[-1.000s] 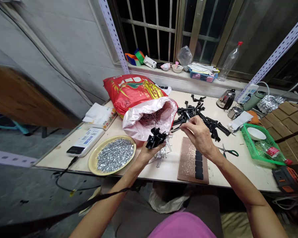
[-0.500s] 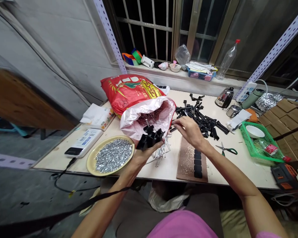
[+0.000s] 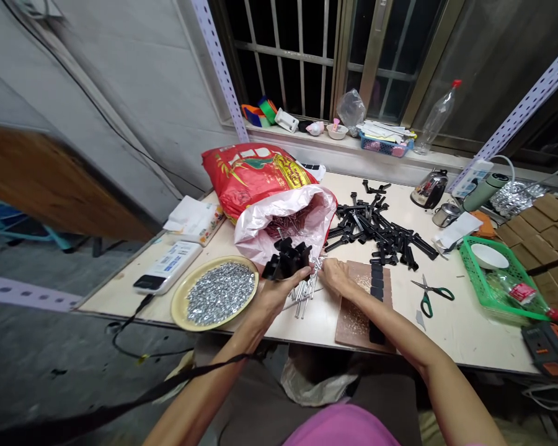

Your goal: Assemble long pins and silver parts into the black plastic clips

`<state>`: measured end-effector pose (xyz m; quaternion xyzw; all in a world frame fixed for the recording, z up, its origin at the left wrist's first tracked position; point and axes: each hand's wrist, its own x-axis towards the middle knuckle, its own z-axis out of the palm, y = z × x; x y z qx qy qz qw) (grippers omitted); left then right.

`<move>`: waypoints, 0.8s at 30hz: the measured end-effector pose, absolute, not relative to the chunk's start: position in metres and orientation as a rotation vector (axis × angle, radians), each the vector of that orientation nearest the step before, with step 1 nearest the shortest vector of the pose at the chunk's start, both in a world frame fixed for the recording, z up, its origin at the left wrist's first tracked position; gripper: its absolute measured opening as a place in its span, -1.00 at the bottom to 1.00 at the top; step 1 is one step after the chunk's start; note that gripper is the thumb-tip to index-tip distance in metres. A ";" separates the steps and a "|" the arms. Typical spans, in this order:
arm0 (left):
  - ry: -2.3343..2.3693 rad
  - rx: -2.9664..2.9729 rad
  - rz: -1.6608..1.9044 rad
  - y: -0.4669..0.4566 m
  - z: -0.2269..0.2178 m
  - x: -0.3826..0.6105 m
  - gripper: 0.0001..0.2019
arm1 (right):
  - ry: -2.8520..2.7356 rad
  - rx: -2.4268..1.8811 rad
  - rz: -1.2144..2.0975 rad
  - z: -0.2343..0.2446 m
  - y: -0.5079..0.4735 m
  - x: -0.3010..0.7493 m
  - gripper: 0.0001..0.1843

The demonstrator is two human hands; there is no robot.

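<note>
Our left hand [image 3: 275,294] has its grip closed around a bunch of black parts [image 3: 287,260], held above the counter [image 3: 474,331] in front of the open red bag [image 3: 255,176]. Our right hand [image 3: 336,276] is down at the loose metal pins [image 3: 304,294], near the brown board [image 3: 352,323], with its fingers curled in, and we cannot tell whether its grip has hold of one.

Bright and fairly even over the pale tabletop [image 3: 474,328], lit from out of frame. Dim on the grey floor [image 3: 28,353]. Near black behind the window bars [image 3: 302,56]. Glinting off silver pins [image 3: 304,290] and glossy red bag [image 3: 260,170]. Poor in detail on the black parts [image 3: 288,260]. Stretched toward the edges, soft across the wooden panel [image 3: 51,176].
</note>
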<state>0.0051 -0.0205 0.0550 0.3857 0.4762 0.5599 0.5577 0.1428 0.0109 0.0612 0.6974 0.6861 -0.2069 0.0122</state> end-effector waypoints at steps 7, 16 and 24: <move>1.453 1.236 1.187 -0.020 0.054 -0.007 -0.72 | 2.335 2.339 -0.729 0.089 0.005 0.170 -0.68; 1.438 1.545 1.082 -0.010 0.059 0.012 -0.76 | 3.528 2.030 -1.420 0.143 -0.017 0.148 -0.58; 1.336 1.642 1.146 -0.013 0.065 0.015 -0.73 | 3.675 1.928 -0.669 0.127 -0.017 0.144 -0.91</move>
